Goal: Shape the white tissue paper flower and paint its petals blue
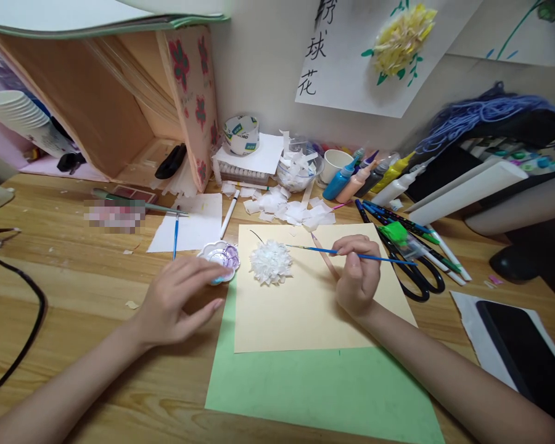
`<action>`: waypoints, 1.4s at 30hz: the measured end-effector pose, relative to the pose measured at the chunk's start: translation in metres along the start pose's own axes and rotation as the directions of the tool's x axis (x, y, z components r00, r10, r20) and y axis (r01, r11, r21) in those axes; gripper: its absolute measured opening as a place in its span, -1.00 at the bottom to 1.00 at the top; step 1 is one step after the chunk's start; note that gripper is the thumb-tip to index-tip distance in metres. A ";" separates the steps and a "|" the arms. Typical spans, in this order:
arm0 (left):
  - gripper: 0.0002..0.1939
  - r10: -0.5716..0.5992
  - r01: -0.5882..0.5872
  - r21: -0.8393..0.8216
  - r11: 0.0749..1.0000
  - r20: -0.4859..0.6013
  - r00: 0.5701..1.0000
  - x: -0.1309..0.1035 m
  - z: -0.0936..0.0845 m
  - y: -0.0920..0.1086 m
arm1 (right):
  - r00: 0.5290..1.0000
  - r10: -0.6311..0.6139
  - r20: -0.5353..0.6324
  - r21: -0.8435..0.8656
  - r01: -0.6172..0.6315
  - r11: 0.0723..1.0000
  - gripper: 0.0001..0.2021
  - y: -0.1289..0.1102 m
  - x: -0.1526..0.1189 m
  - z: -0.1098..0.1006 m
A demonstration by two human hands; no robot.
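Note:
My right hand [359, 274] pinches a thin blue paintbrush [317, 250], its tip close to the right edge of a white paper flower [271, 262]. The flower, made of many small layered pieces, lies on a cream sheet [300, 320], which rests over a green sheet [324, 388]. At the left, my left hand [178, 299] has its fingers apart, and the fingertips reach over the near rim of a small scalloped paint palette [229, 251] holding purple paint. Whether they touch it I cannot tell.
Torn white paper pieces [300, 209] lie behind the sheets, near paint bottles [340, 179] and a paper cup [337, 163]. Black-handled scissors [423, 287] and pens lie to the right, beyond them a phone [522, 345]. A peach box [185, 105] stands back left.

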State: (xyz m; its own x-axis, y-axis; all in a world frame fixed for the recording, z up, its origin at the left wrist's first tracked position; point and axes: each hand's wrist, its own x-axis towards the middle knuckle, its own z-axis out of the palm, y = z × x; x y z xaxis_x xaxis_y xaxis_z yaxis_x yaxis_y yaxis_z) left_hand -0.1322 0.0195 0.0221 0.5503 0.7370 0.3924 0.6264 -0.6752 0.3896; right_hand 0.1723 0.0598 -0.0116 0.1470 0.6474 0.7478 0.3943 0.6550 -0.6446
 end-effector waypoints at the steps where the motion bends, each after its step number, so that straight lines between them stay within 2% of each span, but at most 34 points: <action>1: -0.45 -0.077 0.076 0.054 0.996 0.010 0.997 0.002 -0.004 -0.004 | 1.000 0.001 -0.013 0.020 -0.001 1.000 -0.85 0.000 0.000 0.000; 3: -0.26 -0.230 0.226 0.090 0.970 0.042 0.972 0.006 -0.010 -0.012 | 1.000 -0.001 -0.023 0.061 0.003 0.998 -0.87 -0.001 -0.001 0.001; 4: -0.28 -0.283 0.279 0.080 0.957 0.049 0.958 0.009 -0.012 -0.016 | 1.000 -0.003 -0.026 0.078 0.005 0.997 -0.87 -0.002 -0.001 0.001; 5: -0.39 -0.340 0.338 0.060 0.939 0.042 0.939 0.011 -0.013 -0.020 | 1.000 -0.003 -0.028 0.091 0.006 0.996 -0.87 -0.002 -0.002 0.001; 7: -0.60 -0.474 0.474 0.007 0.880 0.037 0.880 0.018 -0.013 -0.028 | 1.000 0.007 -0.031 0.103 -0.004 0.995 -0.87 -0.002 -0.003 0.002; 10: -0.61 -0.629 0.633 -0.066 0.771 0.070 0.774 0.031 -0.011 -0.036 | 0.999 0.042 -0.027 0.102 -0.039 0.994 -0.86 -0.001 -0.004 0.003; 12: -0.67 -0.659 0.668 -0.124 0.733 0.114 0.744 0.040 -0.009 -0.040 | 0.998 0.052 -0.027 0.104 -0.049 0.993 -0.86 0.000 -0.004 0.003; 17: -0.75 -0.618 0.662 -0.193 0.724 0.245 0.747 0.055 -0.006 -0.047 | 0.999 0.042 -0.032 0.125 -0.038 0.991 -0.87 0.000 -0.004 0.002; 20: -0.76 -0.600 0.652 -0.179 0.737 0.271 0.753 0.057 -0.008 -0.051 | 0.998 0.052 -0.023 0.115 -0.049 0.992 -0.86 -0.001 -0.003 0.002; 25: -0.68 -0.614 0.646 -0.230 0.728 0.199 0.764 0.059 -0.015 -0.053 | 0.999 0.040 -0.023 0.141 -0.036 0.989 -0.86 -0.002 -0.003 0.002; 28: -0.66 -0.654 0.649 -0.302 0.698 0.099 0.750 0.068 -0.012 -0.051 | 0.999 0.012 -0.038 0.137 -0.006 0.990 -0.85 -0.001 -0.003 0.003; 31: -0.68 -0.672 0.622 -0.392 0.678 0.013 0.741 0.088 0.003 -0.049 | 0.998 0.027 -0.058 0.124 -0.019 0.992 -0.84 0.001 -0.001 0.003; 34: -0.71 -0.693 0.595 -0.497 0.632 -0.019 0.721 0.111 0.030 -0.050 | 0.992 0.108 -0.068 0.084 -0.102 0.991 -0.81 0.005 0.004 0.002; 36: -0.70 -0.676 0.544 -0.545 0.638 -0.057 0.735 0.124 0.048 -0.050 | 0.986 0.157 -0.057 0.056 -0.154 0.986 -0.79 0.007 0.007 0.000; 38: -0.66 -0.668 0.517 -0.607 0.604 -0.032 0.743 0.134 0.063 -0.048 | 0.984 0.179 -0.026 0.053 -0.177 0.983 -0.79 0.008 0.009 -0.001; 42: -0.59 -0.642 0.451 -0.664 0.597 -0.059 0.764 0.137 0.079 -0.042 | 0.983 0.168 0.070 0.062 -0.172 0.983 -0.76 0.010 0.011 -0.002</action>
State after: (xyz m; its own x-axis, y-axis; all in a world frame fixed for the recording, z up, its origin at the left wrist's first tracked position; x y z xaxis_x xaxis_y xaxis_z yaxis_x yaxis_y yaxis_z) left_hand -0.0396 0.1517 -0.0061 -0.0139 0.9950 0.0986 0.2555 -0.0918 0.9624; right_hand 0.1793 0.0723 -0.0095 0.1476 0.7736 0.6162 0.3062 0.5566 -0.7722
